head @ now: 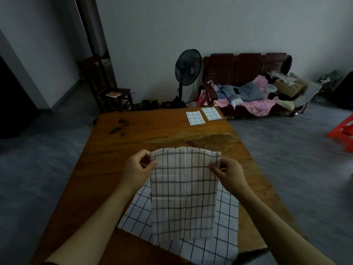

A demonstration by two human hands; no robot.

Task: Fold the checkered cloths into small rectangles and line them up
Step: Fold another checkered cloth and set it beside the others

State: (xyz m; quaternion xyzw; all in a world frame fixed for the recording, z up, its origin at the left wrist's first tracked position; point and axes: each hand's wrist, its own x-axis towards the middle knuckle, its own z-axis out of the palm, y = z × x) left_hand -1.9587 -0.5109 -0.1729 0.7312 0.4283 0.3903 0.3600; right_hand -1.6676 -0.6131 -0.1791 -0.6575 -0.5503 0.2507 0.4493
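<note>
I hold a white cloth with a dark checkered grid [184,196] up above the wooden table [152,134]. My left hand [137,167] pinches its top left corner and my right hand [225,172] pinches its top right corner, so the cloth hangs down in front of me. Beneath it a second checkered cloth [225,232] lies spread flat at the near table edge, partly hidden by the held one. Two cloths folded into small rectangles, one [195,118] beside the other [211,113], lie side by side at the far right of the table.
Dark stains [119,127] mark the far left of the tabletop. Beyond the table stand a black pedestal fan [188,67], a wooden chair [108,88] and a wooden bench piled with clothes [252,90]. A red stool [342,131] sits at the right.
</note>
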